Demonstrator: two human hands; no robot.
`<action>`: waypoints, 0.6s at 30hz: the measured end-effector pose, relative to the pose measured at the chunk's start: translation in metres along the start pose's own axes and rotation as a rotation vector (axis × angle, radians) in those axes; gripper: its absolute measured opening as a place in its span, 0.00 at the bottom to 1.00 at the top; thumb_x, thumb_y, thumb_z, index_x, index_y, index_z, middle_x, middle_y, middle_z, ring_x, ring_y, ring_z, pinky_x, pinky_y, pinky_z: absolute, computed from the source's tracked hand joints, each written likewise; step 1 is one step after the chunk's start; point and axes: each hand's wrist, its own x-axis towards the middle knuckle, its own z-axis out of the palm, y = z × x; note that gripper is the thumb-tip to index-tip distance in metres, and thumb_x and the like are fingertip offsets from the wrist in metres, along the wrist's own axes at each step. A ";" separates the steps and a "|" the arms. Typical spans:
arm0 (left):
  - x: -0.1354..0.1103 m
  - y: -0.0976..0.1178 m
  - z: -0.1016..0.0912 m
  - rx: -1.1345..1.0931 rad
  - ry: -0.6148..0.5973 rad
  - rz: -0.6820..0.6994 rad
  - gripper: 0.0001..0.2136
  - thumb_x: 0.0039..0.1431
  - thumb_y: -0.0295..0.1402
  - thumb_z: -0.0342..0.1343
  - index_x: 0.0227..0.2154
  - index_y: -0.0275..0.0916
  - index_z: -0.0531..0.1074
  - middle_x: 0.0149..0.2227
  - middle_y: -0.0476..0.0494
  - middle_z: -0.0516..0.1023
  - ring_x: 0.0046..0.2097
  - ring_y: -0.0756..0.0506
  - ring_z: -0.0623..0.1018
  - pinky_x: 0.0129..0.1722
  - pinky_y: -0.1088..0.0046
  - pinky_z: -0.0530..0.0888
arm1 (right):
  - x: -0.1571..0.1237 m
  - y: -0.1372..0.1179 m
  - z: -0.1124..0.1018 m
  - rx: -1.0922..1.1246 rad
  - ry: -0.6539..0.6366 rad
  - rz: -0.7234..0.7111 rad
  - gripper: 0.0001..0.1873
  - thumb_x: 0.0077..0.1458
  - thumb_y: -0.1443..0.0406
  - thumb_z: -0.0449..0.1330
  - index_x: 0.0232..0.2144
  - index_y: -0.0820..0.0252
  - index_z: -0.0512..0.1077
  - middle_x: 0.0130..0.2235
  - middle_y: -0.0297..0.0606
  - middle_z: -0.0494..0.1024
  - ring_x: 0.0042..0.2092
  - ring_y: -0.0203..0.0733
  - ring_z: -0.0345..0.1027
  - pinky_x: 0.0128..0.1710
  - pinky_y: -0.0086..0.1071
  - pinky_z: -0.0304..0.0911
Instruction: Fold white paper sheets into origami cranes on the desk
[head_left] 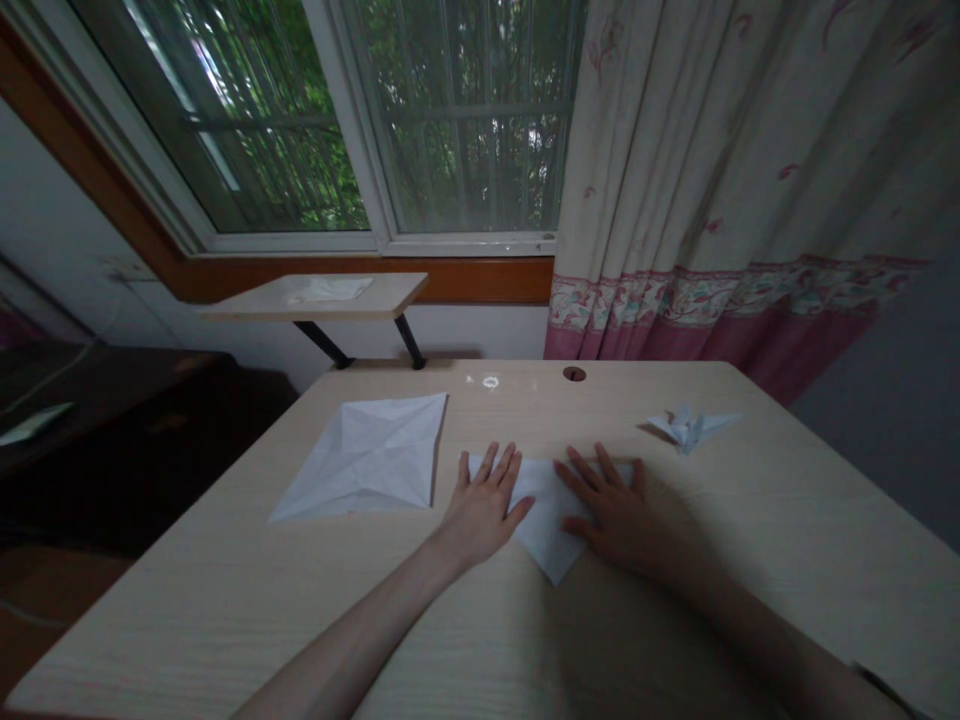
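Observation:
A white sheet of paper folded into a triangle point(553, 540) lies on the desk, its point toward me and its long edge away from me. Flat on its left part rests my left hand point(489, 500), fingers spread. My right hand point(606, 505) presses on the right part, its fingers also spread. Between the two hands a strip of the paper shows; both far corners are partly covered. To the right, beyond my right hand, sits a folded paper crane point(690, 428) with its wings out.
A larger creased white sheet point(375, 455) lies on the desk point(450, 640) to the left. Behind it a small raised shelf point(262, 297) on black legs holds another piece of white paper point(330, 288). A round cable hole point(574, 374) is near the far edge. Curtains point(675, 200) hang behind.

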 end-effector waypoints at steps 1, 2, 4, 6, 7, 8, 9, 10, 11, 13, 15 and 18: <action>0.000 0.000 0.000 0.002 0.009 -0.002 0.29 0.70 0.50 0.41 0.67 0.40 0.56 0.69 0.37 0.56 0.70 0.32 0.55 0.65 0.37 0.50 | 0.000 0.000 0.001 -0.003 0.001 0.004 0.37 0.63 0.44 0.49 0.69 0.47 0.51 0.70 0.46 0.54 0.70 0.72 0.39 0.56 0.82 0.33; 0.000 0.000 0.001 0.003 0.016 -0.006 0.28 0.70 0.50 0.42 0.67 0.41 0.56 0.69 0.38 0.56 0.70 0.32 0.55 0.66 0.38 0.50 | 0.000 0.000 0.002 -0.006 -0.003 0.012 0.37 0.63 0.43 0.49 0.69 0.48 0.50 0.70 0.47 0.54 0.70 0.72 0.39 0.56 0.82 0.33; 0.000 0.000 0.001 0.005 0.019 -0.017 0.28 0.70 0.50 0.42 0.67 0.42 0.57 0.69 0.38 0.57 0.70 0.32 0.56 0.65 0.38 0.51 | 0.001 -0.001 0.003 -0.011 -0.012 0.031 0.37 0.64 0.43 0.48 0.69 0.49 0.50 0.70 0.47 0.54 0.70 0.71 0.39 0.56 0.82 0.32; 0.000 0.000 0.002 0.002 0.022 -0.020 0.28 0.70 0.50 0.42 0.66 0.42 0.57 0.69 0.38 0.57 0.70 0.32 0.56 0.65 0.38 0.51 | 0.001 -0.001 0.002 -0.010 -0.014 0.035 0.37 0.64 0.44 0.47 0.69 0.50 0.50 0.69 0.47 0.54 0.70 0.71 0.39 0.56 0.82 0.31; 0.000 0.000 0.003 0.000 0.028 -0.019 0.28 0.70 0.50 0.42 0.66 0.42 0.57 0.69 0.39 0.57 0.69 0.32 0.56 0.65 0.38 0.51 | 0.001 -0.001 0.002 -0.005 -0.011 0.032 0.36 0.65 0.44 0.47 0.69 0.51 0.50 0.69 0.47 0.54 0.70 0.71 0.39 0.56 0.82 0.32; 0.000 0.000 0.003 -0.002 0.039 -0.018 0.28 0.69 0.50 0.42 0.66 0.42 0.57 0.68 0.39 0.58 0.69 0.32 0.56 0.65 0.38 0.51 | 0.002 -0.001 0.001 0.002 -0.003 0.026 0.36 0.65 0.45 0.47 0.69 0.52 0.51 0.69 0.47 0.55 0.70 0.70 0.40 0.56 0.82 0.32; 0.000 0.000 0.004 -0.004 0.052 -0.018 0.28 0.69 0.50 0.42 0.66 0.43 0.57 0.68 0.40 0.58 0.69 0.32 0.57 0.66 0.39 0.51 | 0.002 0.000 0.000 0.012 0.012 0.017 0.36 0.65 0.45 0.47 0.69 0.52 0.52 0.69 0.47 0.56 0.69 0.70 0.41 0.57 0.81 0.32; -0.001 0.000 0.005 -0.004 0.066 -0.020 0.27 0.69 0.50 0.42 0.66 0.43 0.57 0.68 0.40 0.59 0.69 0.33 0.57 0.66 0.39 0.51 | 0.002 0.001 -0.002 0.022 0.035 0.005 0.35 0.65 0.46 0.47 0.68 0.53 0.53 0.68 0.48 0.57 0.69 0.68 0.42 0.58 0.80 0.32; -0.001 0.000 0.006 -0.004 0.078 -0.026 0.27 0.69 0.50 0.42 0.66 0.44 0.57 0.68 0.40 0.60 0.69 0.33 0.58 0.66 0.39 0.51 | 0.002 0.003 -0.003 0.033 0.066 -0.010 0.34 0.66 0.47 0.48 0.68 0.53 0.53 0.68 0.47 0.59 0.69 0.66 0.43 0.60 0.78 0.32; 0.000 -0.001 0.008 0.001 0.092 -0.048 0.27 0.69 0.49 0.43 0.66 0.44 0.57 0.68 0.39 0.60 0.69 0.33 0.58 0.66 0.39 0.51 | 0.003 0.007 -0.007 0.058 0.126 -0.059 0.33 0.66 0.49 0.50 0.68 0.52 0.55 0.66 0.46 0.62 0.69 0.60 0.46 0.64 0.72 0.31; 0.000 -0.002 0.010 0.014 0.097 -0.079 0.27 0.69 0.48 0.44 0.66 0.43 0.57 0.68 0.38 0.58 0.69 0.33 0.58 0.65 0.39 0.53 | 0.004 0.010 -0.010 0.095 0.139 -0.110 0.32 0.65 0.50 0.52 0.67 0.51 0.57 0.66 0.44 0.63 0.69 0.56 0.49 0.66 0.67 0.31; 0.001 -0.004 0.012 0.034 0.114 -0.123 0.26 0.69 0.48 0.44 0.65 0.42 0.59 0.69 0.36 0.56 0.69 0.32 0.56 0.65 0.40 0.55 | 0.006 0.014 -0.011 0.167 0.062 -0.170 0.34 0.63 0.48 0.55 0.66 0.51 0.58 0.66 0.43 0.63 0.68 0.54 0.52 0.67 0.63 0.35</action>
